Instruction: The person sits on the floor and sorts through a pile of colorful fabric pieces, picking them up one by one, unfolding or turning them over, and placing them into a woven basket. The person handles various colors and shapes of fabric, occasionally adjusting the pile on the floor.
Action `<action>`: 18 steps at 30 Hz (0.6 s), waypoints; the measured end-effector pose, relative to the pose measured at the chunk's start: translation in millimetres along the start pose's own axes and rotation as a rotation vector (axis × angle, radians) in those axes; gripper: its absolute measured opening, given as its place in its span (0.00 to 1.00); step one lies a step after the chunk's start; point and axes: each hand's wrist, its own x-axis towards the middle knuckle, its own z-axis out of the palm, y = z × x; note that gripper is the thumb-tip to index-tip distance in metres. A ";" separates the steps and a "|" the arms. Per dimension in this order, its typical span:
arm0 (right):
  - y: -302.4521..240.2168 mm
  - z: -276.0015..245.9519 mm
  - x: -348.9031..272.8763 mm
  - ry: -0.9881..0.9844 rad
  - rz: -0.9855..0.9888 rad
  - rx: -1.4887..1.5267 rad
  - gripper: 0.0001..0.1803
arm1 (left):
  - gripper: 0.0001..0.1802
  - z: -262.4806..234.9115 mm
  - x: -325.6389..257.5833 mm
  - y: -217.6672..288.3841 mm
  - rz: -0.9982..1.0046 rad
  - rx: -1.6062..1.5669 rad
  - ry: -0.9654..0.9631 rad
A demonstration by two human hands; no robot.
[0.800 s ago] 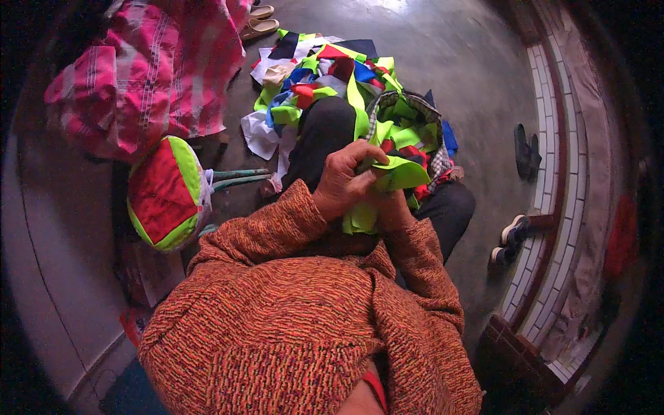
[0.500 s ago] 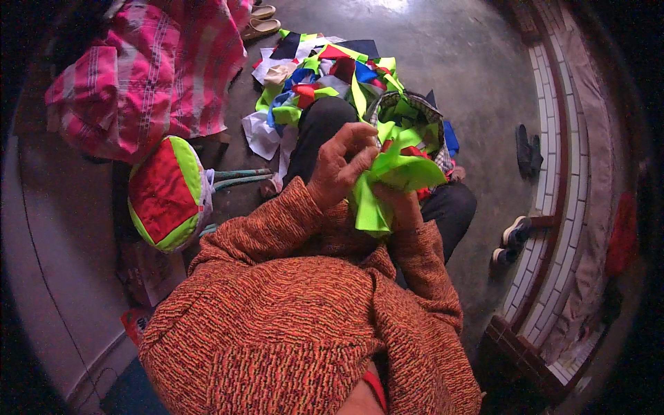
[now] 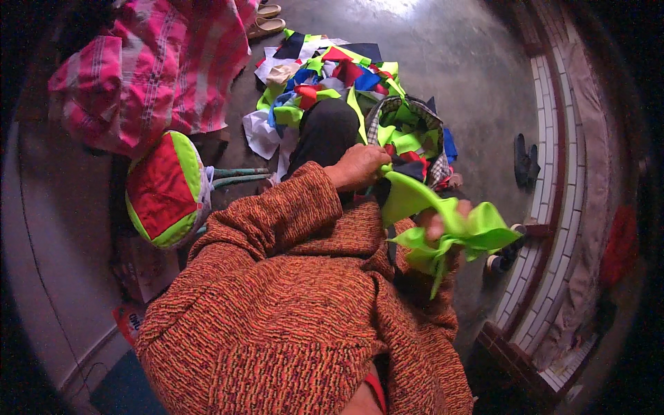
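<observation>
The neon-green fabric strip (image 3: 443, 225) is up and out now, right of centre in the frame, a glossy, slippery-looking synthetic that bunches into a crumpled fan at its far end. Half a second ago it sat bundled tight against the lap; now it stretches in a taut band between the two hands, so the piece looks to be getting pulled open and separated from the rest. The right hand (image 3: 443, 225) has swung out to the right and is blurred with motion, fingers clenched around the ruffled end of the strip. The left hand (image 3: 360, 168) sits at centre frame, knuckles up, fingers pinched on the strip's near end where it meets the checked cloth bag (image 3: 408, 138), which is stuffed with green, red and dark scraps.

Both forearms come up in a nubbly orange knitted sweater (image 3: 290, 304), coarse and flecked. Beyond the bag, toward the upper centre, a heap of fabric offcuts (image 3: 325, 76) in red, blue, white and green spreads over the smooth grey concrete floor (image 3: 456, 62). Left of centre rests a rounded red-and-green cushion (image 3: 162, 188), quilted in panels. A pink plaid cloth (image 3: 145, 62) fills the upper left. At the right edge, dark sandals (image 3: 523, 160) lie by a curved tiled step (image 3: 546, 228).
</observation>
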 end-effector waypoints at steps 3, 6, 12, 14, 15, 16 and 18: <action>-49.0 -15.9 -32.8 0.069 -0.400 -1.165 0.15 | 0.14 2.0 -6.0 -8.4 -0.018 -0.071 0.077; -89.0 -6.9 -70.9 0.404 -0.752 -2.565 0.19 | 0.13 6.3 -3.8 -12.1 0.006 -0.058 0.074; -48.2 66.7 28.2 0.837 -1.125 -3.087 0.15 | 0.11 2.2 -3.2 -5.6 -0.077 -0.178 0.116; -41.1 59.4 35.7 0.917 -0.997 -2.883 0.15 | 0.12 -4.4 -2.1 -1.4 -0.115 -0.324 0.104; -39.4 52.0 35.9 0.938 -0.908 -2.650 0.14 | 0.13 -8.1 -2.2 1.3 -0.193 -0.479 0.091; -39.7 43.7 33.7 0.967 -0.850 -2.399 0.14 | 0.13 -12.3 -2.3 4.8 -0.273 -0.632 0.079; -40.6 37.3 27.3 0.862 -0.723 -1.241 0.14 | 0.14 -15.7 2.5 4.1 -0.297 -0.822 0.108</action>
